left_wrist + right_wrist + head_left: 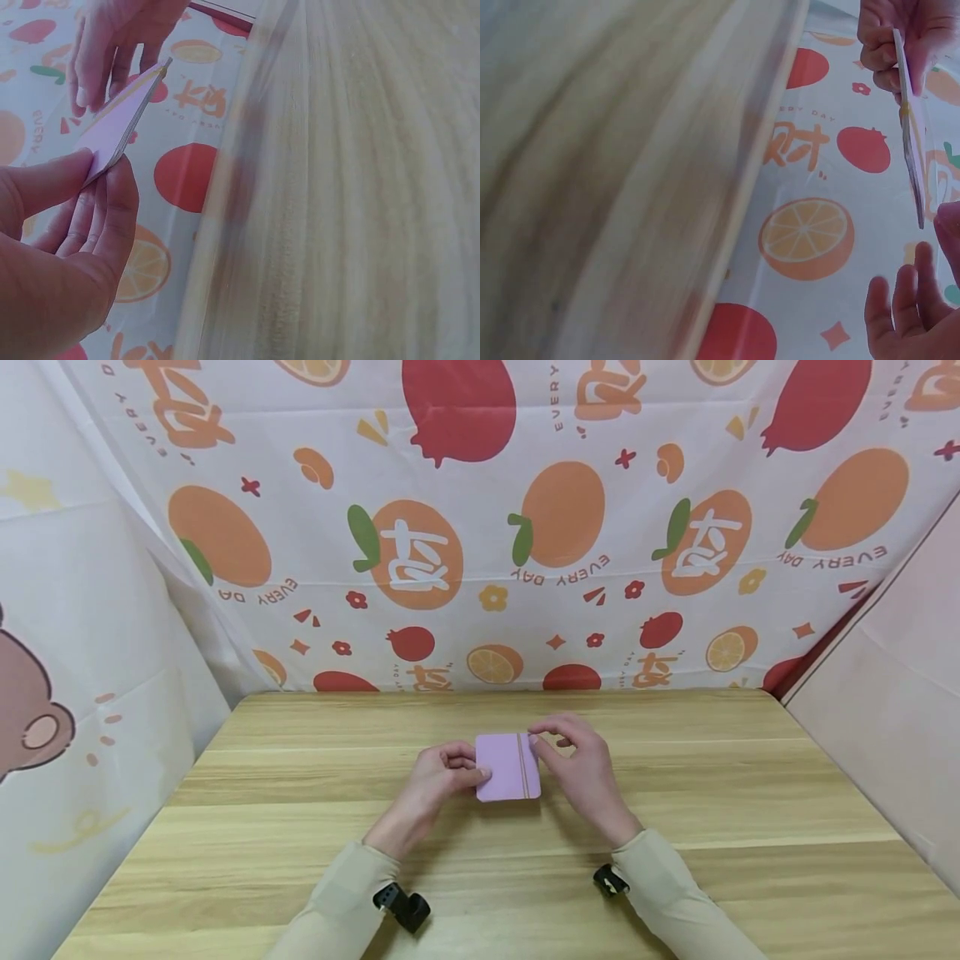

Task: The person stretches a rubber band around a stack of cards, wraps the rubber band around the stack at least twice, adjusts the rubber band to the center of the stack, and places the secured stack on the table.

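A thin lilac square stack of paper or cards (498, 767), with rounded corners, is held up over the wooden table. Two strands of a tan rubber band (522, 766) run across it near its right edge. My left hand (437, 777) pinches its left side, thumb on the lilac face and fingers behind, as the left wrist view shows. The right hand (587, 770) is beside the upper right corner, thumb and index finger close to the edge. In the right wrist view, its fingers (904, 300) are spread loosely, and a narrow gap shows between thumb and stack.
The wood-grain table (315, 827) reaches back to a white cloth (487, 543) printed with fruit. Pale cloth walls (82, 693) stand at left and right. Black wrist straps (402, 907) sit on both sleeves.
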